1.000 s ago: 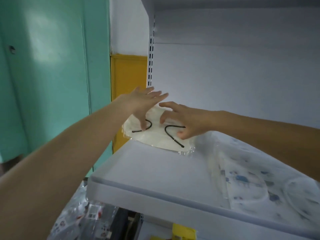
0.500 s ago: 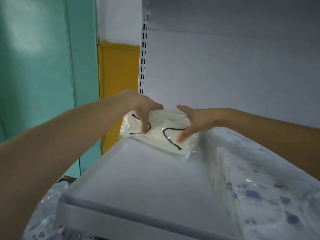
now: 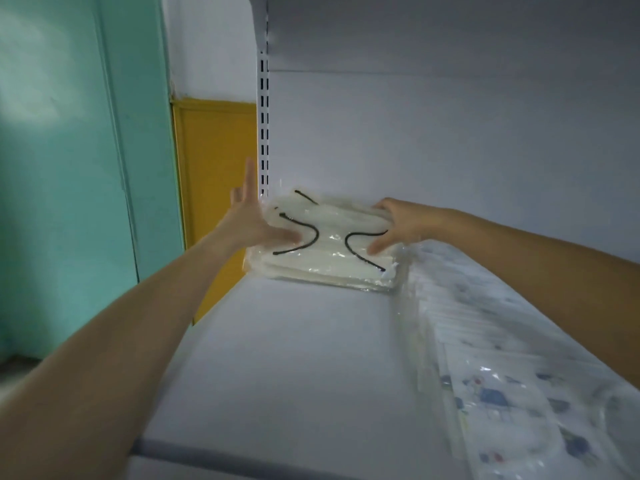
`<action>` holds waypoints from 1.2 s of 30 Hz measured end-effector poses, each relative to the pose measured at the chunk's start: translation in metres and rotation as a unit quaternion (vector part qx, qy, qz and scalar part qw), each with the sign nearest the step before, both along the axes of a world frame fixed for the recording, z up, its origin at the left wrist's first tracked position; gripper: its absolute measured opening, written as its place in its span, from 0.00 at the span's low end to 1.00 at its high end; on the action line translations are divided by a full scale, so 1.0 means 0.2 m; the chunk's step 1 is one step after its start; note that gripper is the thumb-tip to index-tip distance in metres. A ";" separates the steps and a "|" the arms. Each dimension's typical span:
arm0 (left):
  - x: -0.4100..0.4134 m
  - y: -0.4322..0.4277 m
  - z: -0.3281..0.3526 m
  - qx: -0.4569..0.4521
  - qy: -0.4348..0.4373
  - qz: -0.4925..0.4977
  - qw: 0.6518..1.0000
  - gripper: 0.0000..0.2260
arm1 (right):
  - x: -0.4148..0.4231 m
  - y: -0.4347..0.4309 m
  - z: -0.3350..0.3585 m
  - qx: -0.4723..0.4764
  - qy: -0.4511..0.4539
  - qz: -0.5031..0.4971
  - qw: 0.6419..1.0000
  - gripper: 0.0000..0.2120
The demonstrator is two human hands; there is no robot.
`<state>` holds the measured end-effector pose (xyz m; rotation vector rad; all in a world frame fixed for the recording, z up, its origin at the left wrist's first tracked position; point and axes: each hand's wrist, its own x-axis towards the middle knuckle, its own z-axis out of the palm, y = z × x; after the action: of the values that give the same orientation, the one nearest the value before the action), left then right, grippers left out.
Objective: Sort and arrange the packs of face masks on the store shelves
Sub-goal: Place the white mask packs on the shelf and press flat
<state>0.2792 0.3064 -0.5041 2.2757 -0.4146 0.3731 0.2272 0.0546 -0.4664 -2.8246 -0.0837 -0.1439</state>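
Observation:
A stack of white face mask packs in clear plastic, with black ear loops showing, lies at the back left corner of the white shelf. My left hand presses flat against the stack's left side, fingers straight and pointing up, thumb lying on the top pack. My right hand grips the stack's right edge, thumb on top and fingers curled over the far side. The stack sits a little tilted, its front edge on the shelf.
Packs of white masks with small blue and red prints lie in a row along the shelf's right side. A slotted white upright rises at the back left corner. A teal wall and a yellow panel stand left of the shelf.
Both hands have pushed the white stack back into the corner. My left hand has gone from gripping the pack's top to lying flat against its side. The view has moved closer.

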 end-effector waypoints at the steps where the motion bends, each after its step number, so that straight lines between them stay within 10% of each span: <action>1: 0.00 0.00 -0.01 -0.063 0.029 -0.010 0.998 0.64 | 0.00 -0.01 0.00 0.016 -0.011 -0.015 1.000 0.44; 11: 0.04 0.04 -0.15 -0.219 0.250 -0.140 0.933 0.59 | -0.07 -0.02 -0.09 0.175 0.020 -0.024 0.984 0.48; 20: 0.06 0.03 -0.15 -0.209 0.258 -0.163 0.929 0.67 | -0.04 -0.05 -0.12 0.191 0.019 0.001 0.981 0.41; 30: 0.02 0.03 -0.18 -0.196 0.182 -0.129 0.955 0.58 | -0.03 -0.03 0.03 -0.052 0.056 0.002 0.997 0.50; 36: 0.01 0.04 -0.18 -0.210 0.183 -0.156 0.948 0.58 | 0.06 0.26 0.04 -0.078 -0.023 0.055 0.995 0.37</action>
<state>0.2806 0.3145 -0.5399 1.7735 -0.4431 -0.1179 0.2388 0.1069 -0.4586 -2.9634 -0.2730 -0.1862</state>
